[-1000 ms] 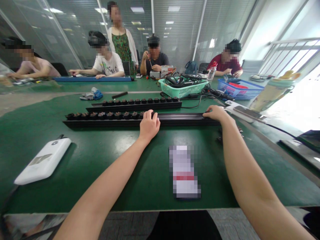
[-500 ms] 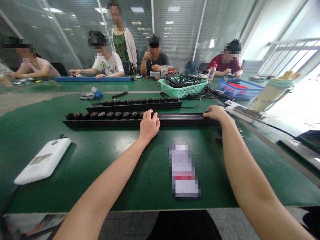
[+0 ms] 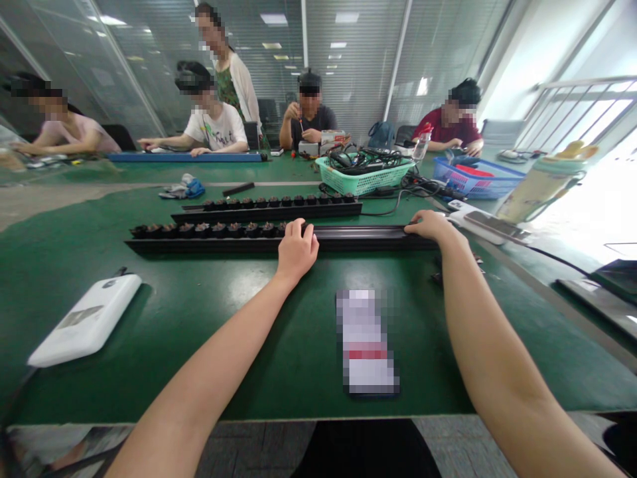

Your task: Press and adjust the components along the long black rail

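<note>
Left hand and right hand rested on the black rail, grip unclear; a white power bank and an unreadable blurred card lay before it.

I saw the window blowing out the right side, ceiling lights glaring softly on the green tabletop, and the wide lens bending the edges.

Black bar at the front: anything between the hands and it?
Nothing visible. The left hand and right hand both rest on the long black bar: the left beside the end of the row of small black parts, the right near the bar's right end.
</note>
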The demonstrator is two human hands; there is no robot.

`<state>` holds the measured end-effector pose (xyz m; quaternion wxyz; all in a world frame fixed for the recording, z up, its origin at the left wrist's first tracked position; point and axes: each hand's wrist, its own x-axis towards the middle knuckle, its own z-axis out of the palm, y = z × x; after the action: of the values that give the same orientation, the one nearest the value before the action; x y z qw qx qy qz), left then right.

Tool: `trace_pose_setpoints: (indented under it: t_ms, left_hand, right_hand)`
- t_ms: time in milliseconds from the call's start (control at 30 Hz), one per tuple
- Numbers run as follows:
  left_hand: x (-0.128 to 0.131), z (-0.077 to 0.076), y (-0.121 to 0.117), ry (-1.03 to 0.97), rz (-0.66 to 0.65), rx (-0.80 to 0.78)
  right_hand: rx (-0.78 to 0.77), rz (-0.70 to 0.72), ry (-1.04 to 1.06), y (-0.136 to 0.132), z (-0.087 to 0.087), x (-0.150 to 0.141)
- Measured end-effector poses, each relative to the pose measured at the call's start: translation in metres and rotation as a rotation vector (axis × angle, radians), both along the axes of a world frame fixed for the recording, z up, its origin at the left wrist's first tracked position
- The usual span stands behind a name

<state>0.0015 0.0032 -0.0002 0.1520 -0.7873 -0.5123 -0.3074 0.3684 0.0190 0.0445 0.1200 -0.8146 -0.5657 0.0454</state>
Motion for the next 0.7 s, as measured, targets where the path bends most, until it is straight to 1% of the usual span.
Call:
trace_pose_setpoints:
  t_ms: [700]
  left_hand:
    - [-0.0004,0.0007,-0.0012,-0.005,-0.004,0.007]
  right_hand:
    - [0.006,-0.026,-0.007,-0.0034,0.0018,-0.0015]
